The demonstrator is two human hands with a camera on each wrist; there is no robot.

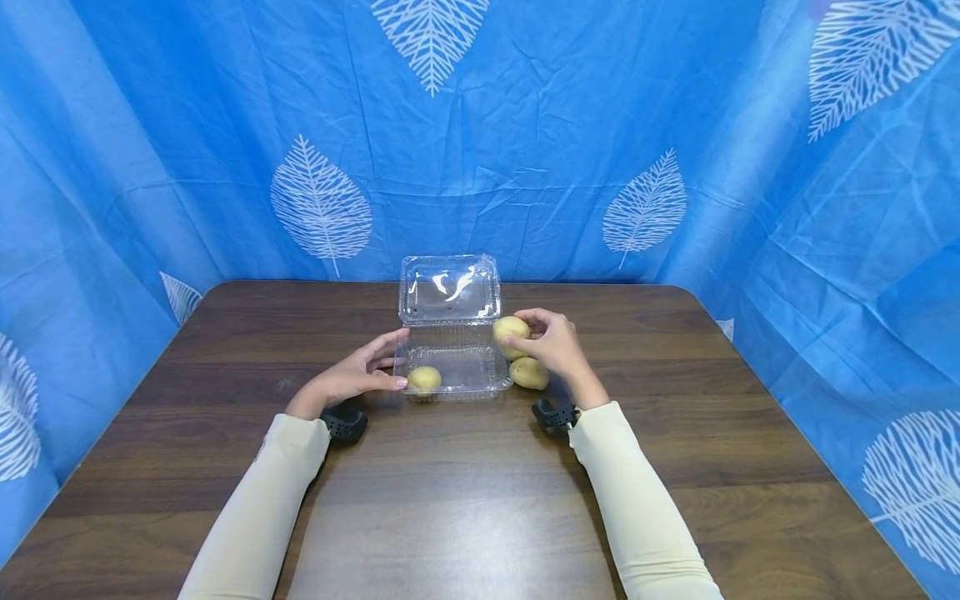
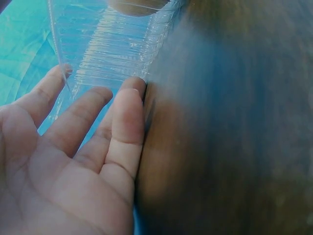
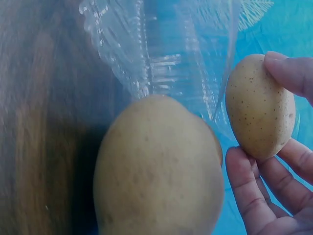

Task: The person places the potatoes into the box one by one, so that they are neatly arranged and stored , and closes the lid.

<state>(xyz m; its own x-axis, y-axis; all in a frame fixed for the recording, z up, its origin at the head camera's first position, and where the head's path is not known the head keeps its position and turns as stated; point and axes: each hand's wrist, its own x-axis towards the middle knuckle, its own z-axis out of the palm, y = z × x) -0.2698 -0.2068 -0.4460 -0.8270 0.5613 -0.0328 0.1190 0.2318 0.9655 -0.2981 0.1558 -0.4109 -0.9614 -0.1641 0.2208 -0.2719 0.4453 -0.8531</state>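
A clear plastic clamshell box (image 1: 480, 385) rests on the table with its lid (image 1: 448, 292) raised at the back. One potato (image 1: 424, 380) lies inside near its front left corner. My left hand (image 1: 358, 373) is spread at the box's left end, thumb at the front rim and straight fingers against the ribbed side (image 2: 112, 54). Beside the right wall, my right hand (image 1: 551, 340) pinches a potato (image 3: 260, 106) between thumb and fingertips. Below it, another potato (image 1: 529, 373) sits on the table against the box, with the edge of a further one (image 3: 216, 139) behind it, mostly hidden.
The brown wooden table (image 1: 465, 517) runs back to a blue curtain (image 1: 510, 167) with white leaf prints, which also hangs along both sides. Black wrist-worn devices (image 1: 347, 423) sit at both sleeve cuffs.
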